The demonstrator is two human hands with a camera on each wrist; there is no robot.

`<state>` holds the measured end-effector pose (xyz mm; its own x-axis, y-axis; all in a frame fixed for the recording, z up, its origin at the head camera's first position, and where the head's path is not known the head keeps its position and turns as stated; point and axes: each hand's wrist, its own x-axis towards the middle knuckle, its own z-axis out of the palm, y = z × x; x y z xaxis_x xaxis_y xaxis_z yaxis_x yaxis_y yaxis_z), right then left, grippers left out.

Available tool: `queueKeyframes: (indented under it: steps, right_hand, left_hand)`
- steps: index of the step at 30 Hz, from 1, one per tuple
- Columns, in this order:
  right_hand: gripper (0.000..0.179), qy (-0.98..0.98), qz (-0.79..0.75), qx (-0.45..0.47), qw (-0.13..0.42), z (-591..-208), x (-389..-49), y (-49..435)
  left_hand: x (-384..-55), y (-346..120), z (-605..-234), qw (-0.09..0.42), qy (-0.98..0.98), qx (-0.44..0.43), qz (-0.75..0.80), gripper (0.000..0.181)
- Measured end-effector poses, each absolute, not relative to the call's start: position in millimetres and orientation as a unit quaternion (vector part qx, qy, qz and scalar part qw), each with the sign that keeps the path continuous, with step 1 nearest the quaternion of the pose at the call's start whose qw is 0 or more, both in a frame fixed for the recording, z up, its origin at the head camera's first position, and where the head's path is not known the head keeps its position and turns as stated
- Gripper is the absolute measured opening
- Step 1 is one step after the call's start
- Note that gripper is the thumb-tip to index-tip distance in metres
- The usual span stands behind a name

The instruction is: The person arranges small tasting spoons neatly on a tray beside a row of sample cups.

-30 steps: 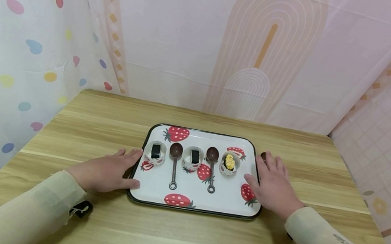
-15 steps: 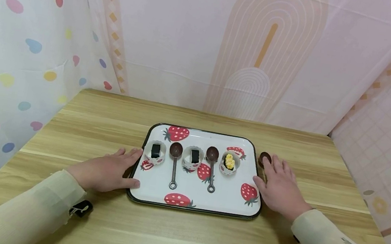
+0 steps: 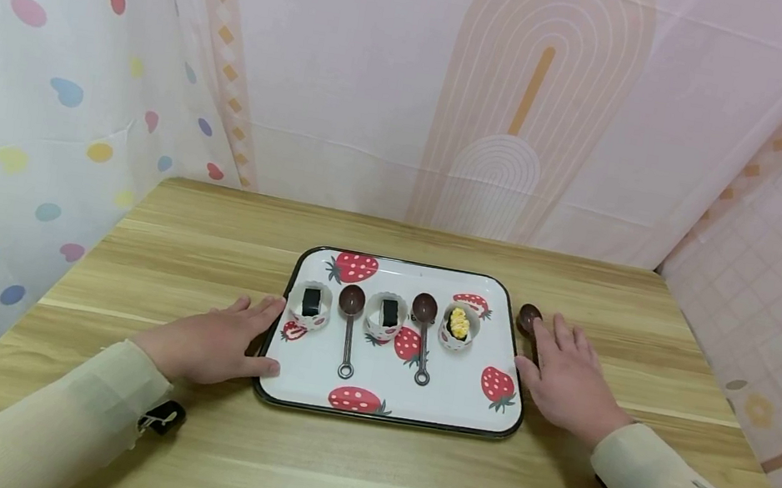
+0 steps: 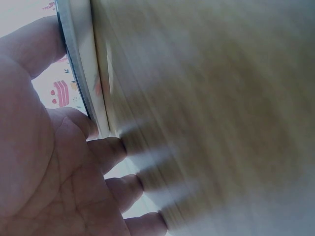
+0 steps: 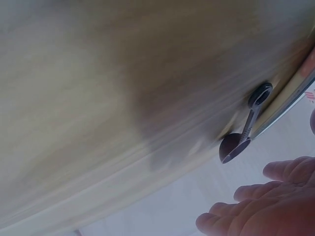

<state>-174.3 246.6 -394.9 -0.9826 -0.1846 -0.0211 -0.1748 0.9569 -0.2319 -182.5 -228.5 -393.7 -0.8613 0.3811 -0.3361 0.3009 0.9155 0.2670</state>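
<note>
A white tray [image 3: 309, 384] with strawberry prints and a dark rim lies flat on the table. My left hand [image 3: 209, 342] rests at its left edge, thumb over the rim, other fingers loosely extended along the side. Beyond the right edge, my right hand [image 3: 571, 381] hovers with extended fingers over a brown measuring spoon [image 3: 529, 319], whose handle it mostly hides. In the right wrist view this spoon [image 5: 235, 146] lies apart from the fingers. On the tray are two similar spoons [image 3: 352, 301] [image 3: 424, 308] between three paper cups [image 3: 308, 322] [image 3: 382, 332] [image 3: 456, 341].
Two cups hold white pieces with black bands [image 3: 311, 301] [image 3: 390, 313]; the right one holds a yellow-topped piece [image 3: 458, 322]. The wooden table [image 3: 356, 475] extends around the tray. Patterned curtains [image 3: 354, 87] close off the back and sides.
My right hand has drawn rightward off the tray's right rim, uncovering the bowl of the spoon there. The left hand and the tray stay put.
</note>
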Motion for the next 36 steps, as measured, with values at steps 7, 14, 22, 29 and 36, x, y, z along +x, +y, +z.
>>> queueKeyframes:
  steps: [7,14,22,29,36]
  right_hand:
    - [0.069,0.990,-0.100,-0.093,0.035,-394,-171,250]
    - [0.066,0.992,-0.090,-0.085,0.037,-393,-171,253]
    - [0.062,0.992,-0.088,-0.078,0.036,-396,-169,257]
    - [0.061,0.992,-0.085,-0.085,0.036,-396,-168,259]
    - [0.058,0.991,-0.074,-0.100,0.040,-397,-169,260]
  left_hand:
    - [-182,-229,-394,0.197,0.959,0.176,0.105,0.110]
    - [-182,-229,-395,0.194,0.959,0.177,0.106,0.110]
    - [-182,-229,-394,0.192,0.959,0.180,0.107,0.109]
    - [-183,-229,-395,0.192,0.959,0.180,0.106,0.109]
    - [-182,-229,-394,0.192,0.959,0.179,0.108,0.109]
